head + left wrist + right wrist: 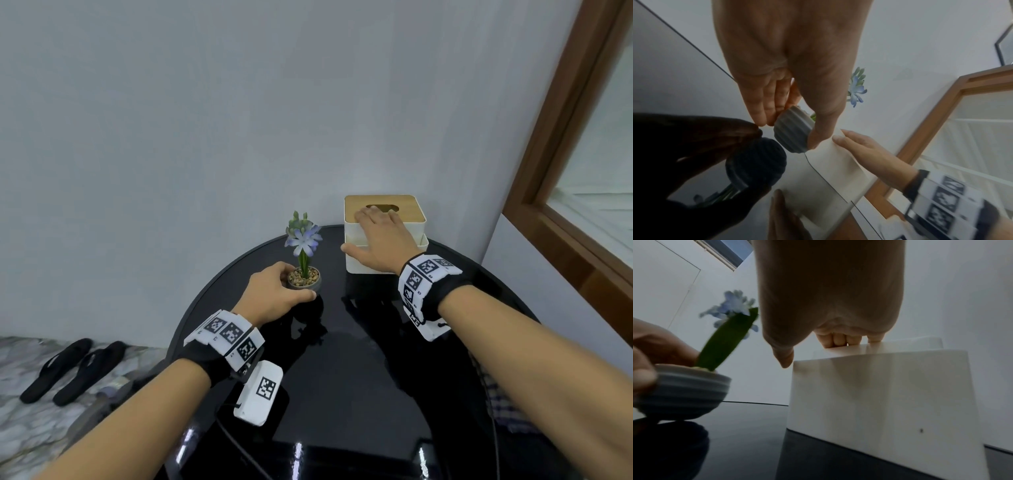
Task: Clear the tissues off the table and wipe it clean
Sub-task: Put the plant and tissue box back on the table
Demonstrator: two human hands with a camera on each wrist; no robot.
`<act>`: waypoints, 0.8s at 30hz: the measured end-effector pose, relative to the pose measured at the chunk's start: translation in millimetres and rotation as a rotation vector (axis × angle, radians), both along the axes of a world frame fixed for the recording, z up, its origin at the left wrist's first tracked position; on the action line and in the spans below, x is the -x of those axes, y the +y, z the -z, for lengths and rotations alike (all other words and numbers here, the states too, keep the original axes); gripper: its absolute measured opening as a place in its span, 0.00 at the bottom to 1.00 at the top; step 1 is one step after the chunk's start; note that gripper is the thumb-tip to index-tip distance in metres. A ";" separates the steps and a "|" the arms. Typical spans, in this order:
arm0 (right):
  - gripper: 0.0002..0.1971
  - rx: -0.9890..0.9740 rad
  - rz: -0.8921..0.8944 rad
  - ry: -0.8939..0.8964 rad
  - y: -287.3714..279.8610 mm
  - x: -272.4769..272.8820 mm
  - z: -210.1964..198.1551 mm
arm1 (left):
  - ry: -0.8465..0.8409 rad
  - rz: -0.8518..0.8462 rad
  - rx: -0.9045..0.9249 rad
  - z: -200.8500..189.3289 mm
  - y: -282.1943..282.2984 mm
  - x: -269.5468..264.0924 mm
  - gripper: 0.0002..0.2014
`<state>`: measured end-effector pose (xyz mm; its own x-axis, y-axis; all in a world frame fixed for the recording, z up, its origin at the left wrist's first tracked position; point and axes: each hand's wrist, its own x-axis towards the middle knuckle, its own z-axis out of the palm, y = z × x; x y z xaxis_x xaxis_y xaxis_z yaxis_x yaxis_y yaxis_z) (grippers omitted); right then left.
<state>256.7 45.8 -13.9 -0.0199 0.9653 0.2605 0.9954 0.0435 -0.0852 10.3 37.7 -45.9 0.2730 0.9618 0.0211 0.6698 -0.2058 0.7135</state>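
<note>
Tissue box, white with a light wooden lid (383, 219), stands at the far right of the round glossy black worktop (342, 359); the right hand (383, 240) rests flat on its lid, fingers extended. The left hand (274, 294) has its grip closed around the small ribbed grey flowerpot with a blue flower (304, 279), just left of the box.

Left hand (789, 68) around ribbed pot (792, 129) (grey)

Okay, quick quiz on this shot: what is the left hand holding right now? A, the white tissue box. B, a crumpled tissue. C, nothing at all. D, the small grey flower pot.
D: the left hand has its fingers and thumb curled round the small grey flower pot on the black table, while the right hand rests on the tissue box.
</note>
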 end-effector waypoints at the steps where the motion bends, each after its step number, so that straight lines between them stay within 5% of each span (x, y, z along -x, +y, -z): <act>1: 0.38 -0.008 0.000 0.012 -2.7 0.6 -1.2 | 0.001 0.004 -0.003 0.0 -7.2 3.8 0.31; 11: 0.36 0.048 -0.069 0.222 -71.7 13.7 -8.7 | 0.012 0.037 0.009 -0.7 -55.3 22.3 0.30; 24: 0.35 0.207 -0.139 0.237 -148.7 24.6 -2.9 | -0.008 0.005 0.029 -1.4 -75.7 29.2 0.30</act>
<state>232.1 -102.9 -11.0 -0.1167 0.9905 0.0728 0.9326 0.1346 -0.3350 -18.9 -38.0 -44.4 0.2781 0.9605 -0.0042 0.6632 -0.1888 0.7243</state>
